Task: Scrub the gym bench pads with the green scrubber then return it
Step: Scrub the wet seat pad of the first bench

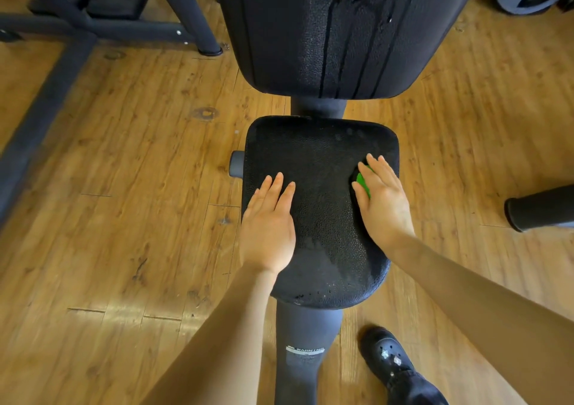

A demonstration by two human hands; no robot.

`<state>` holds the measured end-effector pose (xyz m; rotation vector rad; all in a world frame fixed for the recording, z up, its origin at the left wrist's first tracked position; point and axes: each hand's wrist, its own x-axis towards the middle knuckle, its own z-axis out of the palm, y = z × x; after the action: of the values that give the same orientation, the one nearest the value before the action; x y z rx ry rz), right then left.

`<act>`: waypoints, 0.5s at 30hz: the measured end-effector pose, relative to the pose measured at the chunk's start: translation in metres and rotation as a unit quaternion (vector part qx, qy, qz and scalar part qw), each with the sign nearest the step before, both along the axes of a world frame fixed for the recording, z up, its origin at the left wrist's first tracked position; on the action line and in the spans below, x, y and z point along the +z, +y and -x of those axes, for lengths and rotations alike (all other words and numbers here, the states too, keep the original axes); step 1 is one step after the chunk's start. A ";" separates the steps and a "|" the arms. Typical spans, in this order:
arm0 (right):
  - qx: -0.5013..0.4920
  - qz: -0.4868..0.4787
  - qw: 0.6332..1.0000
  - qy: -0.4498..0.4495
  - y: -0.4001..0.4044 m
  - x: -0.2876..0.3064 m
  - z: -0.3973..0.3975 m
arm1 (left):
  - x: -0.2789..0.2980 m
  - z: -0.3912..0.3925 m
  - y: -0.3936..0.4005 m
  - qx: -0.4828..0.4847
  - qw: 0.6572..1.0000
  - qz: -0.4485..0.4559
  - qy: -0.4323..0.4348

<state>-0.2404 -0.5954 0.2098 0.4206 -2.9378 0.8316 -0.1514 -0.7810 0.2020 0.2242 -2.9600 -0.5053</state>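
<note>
Wooden floor [124,187] lay to the left of the black seat pad [320,218]. On the pad's left edge the left hand [268,227] rested flat, fingers straight, gripping nothing. At its right edge the right hand [383,202] pressed flat on the green scrubber [362,184], mostly hidden beneath, fingers apparently straight.

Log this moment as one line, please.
stage: scrubbing seat pad | right hand flat on green scrubber | left hand flat on pad | back pad wet
</note>
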 end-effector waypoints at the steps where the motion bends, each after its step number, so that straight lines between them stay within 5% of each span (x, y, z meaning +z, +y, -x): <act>1: 0.002 0.001 1.000 0.000 0.002 0.000 -0.007 | -0.001 0.000 0.000 0.002 1.000 0.000 0.003; 15: -0.026 0.116 0.992 -0.031 0.028 -0.004 -0.075 | -0.007 0.000 -0.001 0.000 0.999 -0.010 0.041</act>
<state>-0.1656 -0.5670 0.2062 0.3051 -2.8448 1.1821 -0.1515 -0.7822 0.1951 0.2002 -2.8772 -0.5326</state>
